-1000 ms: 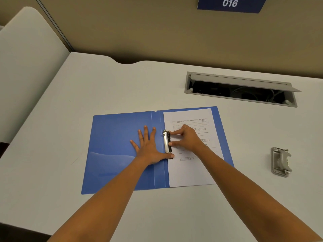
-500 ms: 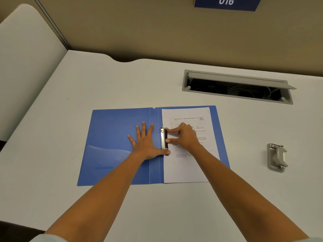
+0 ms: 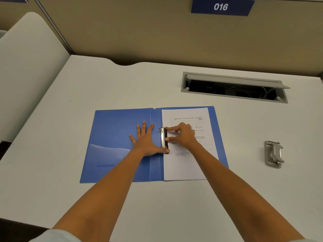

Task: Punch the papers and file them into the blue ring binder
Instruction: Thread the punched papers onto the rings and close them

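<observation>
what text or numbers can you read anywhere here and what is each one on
"016": white digits on the dark blue sign on the partition wall above the desk.
Printed lines and a table on the top sheet of the papers in the blue ring binder: too small and blurred to read.
Hole punch: no marking can be made out.

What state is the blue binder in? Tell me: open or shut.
Open: the blue binder lies spread flat, both covers showing, the papers on its right half.
</observation>
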Available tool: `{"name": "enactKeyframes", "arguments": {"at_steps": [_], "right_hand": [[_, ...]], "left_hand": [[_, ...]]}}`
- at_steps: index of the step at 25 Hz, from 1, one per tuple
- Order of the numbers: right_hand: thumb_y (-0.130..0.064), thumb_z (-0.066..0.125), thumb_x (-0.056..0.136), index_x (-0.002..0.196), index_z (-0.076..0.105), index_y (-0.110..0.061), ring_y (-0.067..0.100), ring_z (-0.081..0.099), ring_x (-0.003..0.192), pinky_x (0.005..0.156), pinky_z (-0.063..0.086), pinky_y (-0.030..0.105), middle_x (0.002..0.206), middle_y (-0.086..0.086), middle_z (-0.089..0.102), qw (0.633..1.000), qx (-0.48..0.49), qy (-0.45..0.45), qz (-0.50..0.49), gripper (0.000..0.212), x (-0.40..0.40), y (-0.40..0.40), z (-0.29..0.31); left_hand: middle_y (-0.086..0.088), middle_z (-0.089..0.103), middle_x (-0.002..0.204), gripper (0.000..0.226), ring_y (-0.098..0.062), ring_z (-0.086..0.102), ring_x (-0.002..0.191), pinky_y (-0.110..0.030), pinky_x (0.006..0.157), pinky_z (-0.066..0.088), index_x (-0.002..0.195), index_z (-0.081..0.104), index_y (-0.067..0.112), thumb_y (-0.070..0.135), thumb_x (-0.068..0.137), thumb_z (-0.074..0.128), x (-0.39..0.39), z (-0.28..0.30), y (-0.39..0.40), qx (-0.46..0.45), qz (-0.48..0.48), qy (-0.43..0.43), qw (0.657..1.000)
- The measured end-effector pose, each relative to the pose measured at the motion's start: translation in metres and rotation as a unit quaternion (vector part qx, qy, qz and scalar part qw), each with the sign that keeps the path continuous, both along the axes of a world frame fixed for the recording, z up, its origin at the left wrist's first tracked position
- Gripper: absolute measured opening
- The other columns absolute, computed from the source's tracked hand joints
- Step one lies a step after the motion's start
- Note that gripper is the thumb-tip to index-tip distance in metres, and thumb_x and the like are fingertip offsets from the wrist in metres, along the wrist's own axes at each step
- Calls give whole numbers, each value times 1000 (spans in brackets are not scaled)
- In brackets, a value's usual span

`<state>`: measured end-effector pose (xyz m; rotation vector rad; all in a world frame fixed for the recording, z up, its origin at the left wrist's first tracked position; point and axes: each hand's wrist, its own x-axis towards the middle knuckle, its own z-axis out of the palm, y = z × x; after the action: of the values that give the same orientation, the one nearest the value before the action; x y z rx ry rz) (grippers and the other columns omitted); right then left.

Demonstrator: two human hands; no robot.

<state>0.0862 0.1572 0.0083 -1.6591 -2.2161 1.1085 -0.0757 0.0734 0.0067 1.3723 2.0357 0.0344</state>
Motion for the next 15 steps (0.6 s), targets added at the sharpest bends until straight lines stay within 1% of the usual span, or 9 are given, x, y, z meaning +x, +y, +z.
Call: {"name": "enactKeyframes", "arguments": {"at_steps": [4,6,7,8,9,10,11,12,15], "right_hand": [[-45,85,61,113,68,-39,18,53,106,93,38,40,111,-4,62,1000,-3,3,-7,55,-1,-2,-2],[-45,85,62,113,68,-39,16,56,106,95,42,41,110,-5,64,999,-8,38,-19,54,1,-3,-5],[-44,83,65,115,68,-37,14,58,103,94,45,38,109,-4,65,997,-9,71,-29,52,3,-4,-6],[-41,81,71,117,67,-33,11,58,98,90,47,28,108,-3,66,994,-8,106,-39,49,5,-5,-5],[-37,77,77,120,66,-28,7,56,94,84,45,17,108,-2,66,989,-6,135,-53,46,8,-6,-2],[-34,72,82,123,65,-23,5,55,91,78,41,10,107,-1,66,985,2,154,-73,42,11,-6,3],[-32,68,86,124,64,-21,6,55,91,76,39,8,106,0,66,980,12,169,-100,39,15,-6,6],[-32,65,89,123,64,-19,8,56,92,77,40,10,106,0,66,975,25,178,-129,37,20,-5,8],[-33,61,91,121,62,-19,14,57,97,87,48,27,106,0,63,957,81,178,-213,33,41,-2,5]], "left_hand": [[3,-27,160,140,-24,-29,145,-67,111,-14,154,-7,33,76,50,76,-2,5,0,1,5,-16,1000],[3,-23,161,139,-22,-27,146,-65,110,-16,155,-4,33,78,49,75,-4,8,0,17,10,-29,999],[4,-19,162,137,-21,-25,147,-64,110,-17,155,-2,33,80,50,72,-5,10,-1,32,16,-37,999],[4,-15,163,132,-20,-23,148,-63,111,-18,155,1,32,81,53,69,-8,11,-2,51,28,-46,997],[5,-11,164,123,-19,-20,149,-61,112,-18,155,5,31,82,59,64,-11,13,-2,72,51,-59,994],[4,-6,164,113,-18,-16,150,-59,113,-18,154,10,30,81,66,59,-15,15,-2,91,85,-75,989],[3,0,164,103,-17,-11,150,-57,114,-17,153,15,28,78,73,56,-20,17,-2,109,127,-85,982],[2,7,163,93,-17,-5,151,-55,115,-16,152,20,26,74,79,53,-25,18,-2,126,168,-85,974],[-3,25,155,70,-20,14,148,-55,117,-10,145,35,18,61,90,49,-48,18,-7,160,279,-23,947]]}}
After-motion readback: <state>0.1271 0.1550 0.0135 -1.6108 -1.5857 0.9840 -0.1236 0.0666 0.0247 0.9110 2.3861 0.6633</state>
